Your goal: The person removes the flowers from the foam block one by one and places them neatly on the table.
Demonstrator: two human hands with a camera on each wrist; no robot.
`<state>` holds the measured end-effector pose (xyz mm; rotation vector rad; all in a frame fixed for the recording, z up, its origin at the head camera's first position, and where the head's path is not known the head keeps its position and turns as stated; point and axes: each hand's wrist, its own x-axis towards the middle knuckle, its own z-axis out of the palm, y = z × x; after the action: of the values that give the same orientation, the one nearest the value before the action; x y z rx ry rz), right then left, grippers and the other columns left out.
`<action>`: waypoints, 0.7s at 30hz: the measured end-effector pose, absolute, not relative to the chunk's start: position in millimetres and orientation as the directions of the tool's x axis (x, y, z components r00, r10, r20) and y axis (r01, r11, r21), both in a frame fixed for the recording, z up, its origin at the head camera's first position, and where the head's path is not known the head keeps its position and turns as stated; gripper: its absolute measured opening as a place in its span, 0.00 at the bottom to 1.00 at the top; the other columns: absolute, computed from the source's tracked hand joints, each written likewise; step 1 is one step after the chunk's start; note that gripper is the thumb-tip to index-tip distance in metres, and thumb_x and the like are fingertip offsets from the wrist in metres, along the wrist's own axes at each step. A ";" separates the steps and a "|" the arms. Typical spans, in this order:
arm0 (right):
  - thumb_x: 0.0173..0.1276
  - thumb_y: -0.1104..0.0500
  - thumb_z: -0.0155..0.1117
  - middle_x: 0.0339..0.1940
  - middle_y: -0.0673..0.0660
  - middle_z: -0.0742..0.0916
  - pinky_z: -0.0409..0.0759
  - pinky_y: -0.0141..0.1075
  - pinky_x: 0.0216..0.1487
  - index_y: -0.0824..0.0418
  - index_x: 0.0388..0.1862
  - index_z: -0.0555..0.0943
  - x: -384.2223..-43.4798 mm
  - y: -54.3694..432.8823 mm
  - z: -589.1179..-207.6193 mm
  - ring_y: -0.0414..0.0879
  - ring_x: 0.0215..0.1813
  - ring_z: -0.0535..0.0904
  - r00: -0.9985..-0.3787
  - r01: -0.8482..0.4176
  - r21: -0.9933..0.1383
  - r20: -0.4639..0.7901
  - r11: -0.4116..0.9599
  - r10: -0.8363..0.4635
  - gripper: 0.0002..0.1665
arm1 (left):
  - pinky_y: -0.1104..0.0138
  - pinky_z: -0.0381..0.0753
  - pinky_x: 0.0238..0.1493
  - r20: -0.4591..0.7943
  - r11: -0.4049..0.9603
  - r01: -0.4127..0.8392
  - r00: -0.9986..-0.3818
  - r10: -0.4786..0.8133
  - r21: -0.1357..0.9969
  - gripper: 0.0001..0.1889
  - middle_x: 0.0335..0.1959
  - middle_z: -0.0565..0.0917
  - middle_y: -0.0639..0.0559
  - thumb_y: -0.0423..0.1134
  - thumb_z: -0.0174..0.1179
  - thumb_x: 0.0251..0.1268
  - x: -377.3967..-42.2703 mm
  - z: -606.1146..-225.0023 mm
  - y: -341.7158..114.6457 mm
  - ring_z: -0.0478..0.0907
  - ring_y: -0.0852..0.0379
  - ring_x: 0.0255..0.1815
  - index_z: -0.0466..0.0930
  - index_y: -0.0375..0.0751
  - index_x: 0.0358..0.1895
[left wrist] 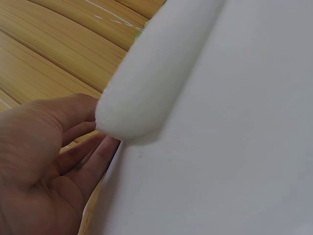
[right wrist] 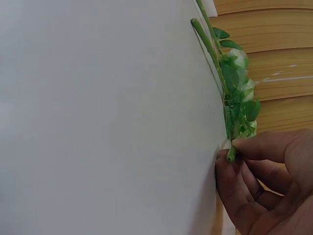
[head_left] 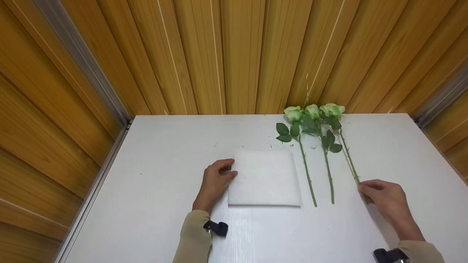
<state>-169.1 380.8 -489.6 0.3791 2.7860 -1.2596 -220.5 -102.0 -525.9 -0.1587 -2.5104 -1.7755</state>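
My right hand (head_left: 389,197) pinches the lower stem of the rightmost rose (head_left: 349,153) between thumb and fingers. In the right wrist view the cut end of that stem (right wrist: 231,155) sticks out below the thumb. Two more pale green roses lie alongside it: a middle rose (head_left: 328,168) and a left rose (head_left: 307,168), heads toward the back edge. A square white foam sheet (head_left: 265,179), with a thick rounded fold seen in the left wrist view, lies left of the stems. My left hand (head_left: 215,180) rests at its left edge, fingers loosely bent and fingertips touching it.
Everything lies on a white table (head_left: 157,164). Wood-patterned panels (head_left: 241,54) rise behind it, close to the flower heads. A metal rail (head_left: 91,190) runs along the left side. Small marks and bits (head_left: 270,145) show beyond the foam.
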 end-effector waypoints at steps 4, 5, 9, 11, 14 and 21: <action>0.77 0.57 0.68 0.46 0.63 0.91 0.83 0.30 0.35 0.73 0.57 0.85 -169.3 379.9 -490.1 0.39 0.40 0.83 -0.971 0.231 -0.697 -0.123 0.679 0.205 0.21 | 0.60 0.83 0.61 0.073 0.332 0.078 -0.997 0.029 0.940 0.22 0.58 0.86 0.44 0.31 0.72 0.68 -220.5 -525.4 -102.0 0.83 0.48 0.58 0.85 0.38 0.65; 0.77 0.57 0.68 0.46 0.63 0.90 0.83 0.30 0.35 0.73 0.57 0.85 -169.5 379.5 -490.2 0.40 0.40 0.83 -0.971 0.230 -0.696 -0.119 0.680 0.206 0.21 | 0.60 0.83 0.61 0.075 0.332 0.080 -0.997 0.029 0.940 0.22 0.58 0.86 0.44 0.31 0.72 0.68 -220.2 -525.0 -102.1 0.83 0.48 0.58 0.85 0.37 0.65; 0.76 0.59 0.68 0.43 0.62 0.90 0.82 0.30 0.33 0.73 0.57 0.85 -170.0 377.5 -490.5 0.42 0.39 0.83 -0.970 0.230 -0.684 -0.105 0.693 0.219 0.20 | 0.59 0.83 0.61 0.077 0.331 0.081 -0.997 0.025 0.940 0.22 0.58 0.86 0.44 0.31 0.73 0.68 -220.0 -524.1 -101.9 0.83 0.48 0.59 0.85 0.37 0.64; 0.76 0.59 0.68 0.42 0.61 0.90 0.82 0.31 0.32 0.73 0.57 0.85 -169.9 376.5 -490.6 0.43 0.39 0.83 -0.969 0.233 -0.677 -0.101 0.698 0.225 0.19 | 0.59 0.83 0.61 0.082 0.331 0.085 -0.996 0.025 0.940 0.22 0.58 0.86 0.44 0.31 0.72 0.68 -219.9 -523.9 -101.6 0.83 0.47 0.59 0.85 0.37 0.64; 0.75 0.59 0.68 0.42 0.60 0.90 0.81 0.31 0.32 0.73 0.58 0.85 -169.3 375.5 -490.2 0.44 0.39 0.83 -0.969 0.232 -0.669 -0.097 0.706 0.227 0.20 | 0.60 0.83 0.61 0.074 0.328 0.077 -0.997 0.020 0.942 0.22 0.58 0.86 0.44 0.31 0.73 0.68 -219.6 -523.5 -100.9 0.83 0.48 0.58 0.85 0.37 0.64; 0.75 0.59 0.68 0.42 0.61 0.90 0.80 0.32 0.32 0.73 0.57 0.85 -167.9 374.7 -490.5 0.44 0.39 0.83 -0.973 0.217 -0.657 -0.086 0.722 0.214 0.20 | 0.61 0.84 0.60 0.080 0.334 0.081 -0.997 0.016 0.939 0.22 0.56 0.86 0.44 0.30 0.72 0.68 -218.7 -524.3 -99.3 0.83 0.48 0.58 0.85 0.36 0.64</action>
<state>-167.9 374.7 -490.5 0.3643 2.9113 -1.1116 -218.7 -99.3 -524.3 -0.0922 -2.5190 -1.7793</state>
